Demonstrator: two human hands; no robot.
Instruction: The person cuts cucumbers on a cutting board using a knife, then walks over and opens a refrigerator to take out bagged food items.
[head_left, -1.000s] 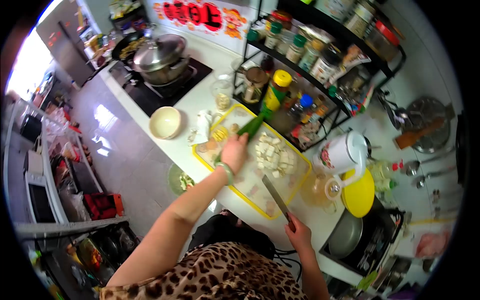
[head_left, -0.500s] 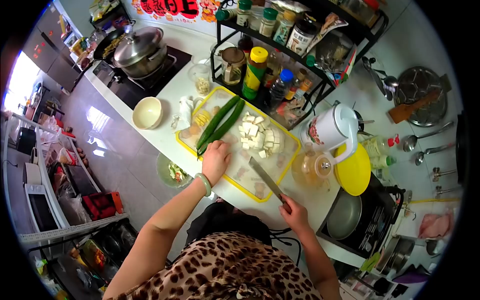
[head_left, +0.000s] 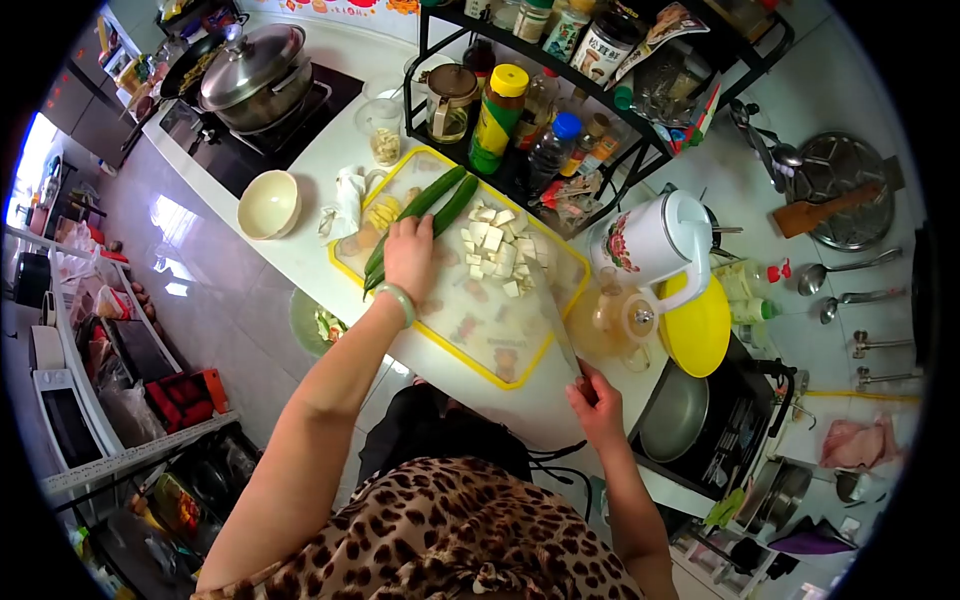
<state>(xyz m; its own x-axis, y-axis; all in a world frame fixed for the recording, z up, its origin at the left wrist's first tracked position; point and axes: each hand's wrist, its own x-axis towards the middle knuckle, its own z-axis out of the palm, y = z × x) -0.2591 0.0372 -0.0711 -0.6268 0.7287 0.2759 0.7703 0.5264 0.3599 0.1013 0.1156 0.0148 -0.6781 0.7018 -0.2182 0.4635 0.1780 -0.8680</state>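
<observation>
Two long green cucumbers (head_left: 449, 207) lie side by side across the left part of a yellow-edged cutting board (head_left: 465, 350). On them rests my left hand (head_left: 409, 258), fingers closed round their middle, a bracelet at the wrist. My right hand (head_left: 597, 401) grips a knife (head_left: 556, 325) by its handle, the blade pointing up the board beside the cubes. White cubes (head_left: 492, 242) are heaped right of the cucumbers. Yellow slices (head_left: 383, 213) sit at the board's left end, partly behind the cucumbers.
A cream bowl (head_left: 269, 205) and white cloth (head_left: 345, 205) stand left of the board. Beyond it is a black rack (head_left: 620, 133) with bottles. A glass teapot (head_left: 603, 318), white kettle (head_left: 640, 237) and yellow plate (head_left: 697, 325) are at the right.
My left hand has moved from the cucumbers' near end up onto their middle. The knife has shifted right and its blade now reaches the cubes. The camera view has also shifted.
</observation>
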